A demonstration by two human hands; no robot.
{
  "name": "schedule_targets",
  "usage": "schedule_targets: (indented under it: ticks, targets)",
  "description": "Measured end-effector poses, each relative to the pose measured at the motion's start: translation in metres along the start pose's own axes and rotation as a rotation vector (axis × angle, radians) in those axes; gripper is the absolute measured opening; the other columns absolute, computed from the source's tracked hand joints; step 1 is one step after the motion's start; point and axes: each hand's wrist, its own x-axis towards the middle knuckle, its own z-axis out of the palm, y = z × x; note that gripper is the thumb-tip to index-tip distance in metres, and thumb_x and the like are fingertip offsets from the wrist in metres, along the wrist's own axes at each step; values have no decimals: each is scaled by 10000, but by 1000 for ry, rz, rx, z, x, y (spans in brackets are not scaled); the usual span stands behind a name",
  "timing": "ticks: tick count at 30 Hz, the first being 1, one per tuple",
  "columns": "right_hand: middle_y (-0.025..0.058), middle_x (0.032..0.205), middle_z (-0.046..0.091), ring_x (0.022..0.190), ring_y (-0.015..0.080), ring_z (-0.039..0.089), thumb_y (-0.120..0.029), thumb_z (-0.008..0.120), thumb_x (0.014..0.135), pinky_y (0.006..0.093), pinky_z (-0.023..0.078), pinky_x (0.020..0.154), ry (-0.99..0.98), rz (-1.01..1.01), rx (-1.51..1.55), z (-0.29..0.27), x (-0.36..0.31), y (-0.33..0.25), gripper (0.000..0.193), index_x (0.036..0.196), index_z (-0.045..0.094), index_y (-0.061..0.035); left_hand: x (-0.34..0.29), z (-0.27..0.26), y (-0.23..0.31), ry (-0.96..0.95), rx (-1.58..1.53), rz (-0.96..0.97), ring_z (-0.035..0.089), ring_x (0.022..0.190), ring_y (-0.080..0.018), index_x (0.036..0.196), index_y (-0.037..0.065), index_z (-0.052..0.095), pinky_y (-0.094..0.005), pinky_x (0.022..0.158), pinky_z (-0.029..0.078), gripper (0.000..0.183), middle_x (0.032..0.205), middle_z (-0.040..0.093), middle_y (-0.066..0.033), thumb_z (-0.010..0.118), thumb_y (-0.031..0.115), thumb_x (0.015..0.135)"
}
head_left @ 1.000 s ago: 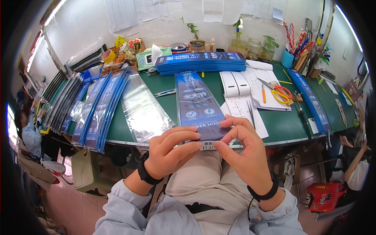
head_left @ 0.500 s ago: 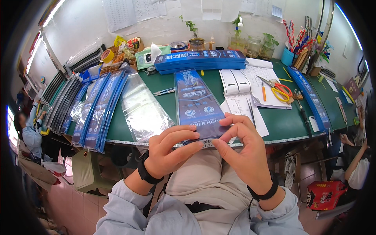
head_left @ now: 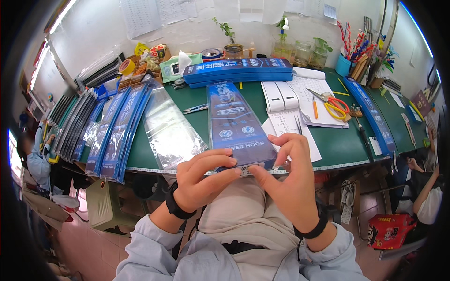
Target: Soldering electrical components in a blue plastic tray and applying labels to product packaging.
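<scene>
A long, flat blue box lies lengthwise before me, its near end at the table's front edge. My left hand holds the left corner of that end, with the fingers on top and the thumb at the end face. On this end face sits a small white label with black print, partly covered by my thumbs. The right thumb presses against the label, while the curled fingers of my right hand are at the box's right corner. Left of the box lies a stack of clear plastic sleeves.
Blue packages lie in a pile at the left, and stacked blue boxes stand at the back. Papers and orange-yellow scissors lie on the right. A small cutter rests between the sleeves and the box.
My right forefinger has come off the box's top toward its right corner, and the right thumb has shifted left over the label. My left hand stays nearly where it was.
</scene>
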Motion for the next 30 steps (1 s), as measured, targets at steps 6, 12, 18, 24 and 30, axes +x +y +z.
schedule_targets:
  ticks: [6,12,18,24,30]
  targets:
    - [136,1230,346,1119,259,462,-12,698,733,387,400,932,57,132,583,6,-5,6,529,1136,356,-28,-2,2,-3,57,-88,-43,657,863,-243,898,96,583,-289,668,550,364,892,634,-74,775,31,596]
    - [158,1259,375,1146,233,434,-87,641,825,330,386,937,-4,63,229,19,-4,9,515,1240,347,-8,-2,7,-2,61,-144,-80,657,863,-254,963,93,532,-297,669,551,457,902,639,-86,793,34,593]
    - [160,1256,408,1161,221,415,-167,730,761,329,363,951,99,35,345,26,-9,12,666,1277,345,6,-4,9,0,75,-158,-108,654,870,-251,949,96,547,-303,668,553,426,909,640,-81,788,43,602]
    - [161,1318,359,1191,247,401,-85,675,785,344,352,974,168,-25,368,45,-18,13,790,1396,180,-5,-14,9,4,59,-122,-93,646,883,-281,972,59,541,-337,716,540,419,929,632,-110,783,13,632]
    - [166,1334,385,1168,264,466,-147,499,907,368,404,960,201,515,1146,27,-24,20,541,1369,258,0,-44,-11,17,13,-322,-385,590,1015,-255,1091,61,535,-332,836,486,527,998,621,-101,783,-8,631]
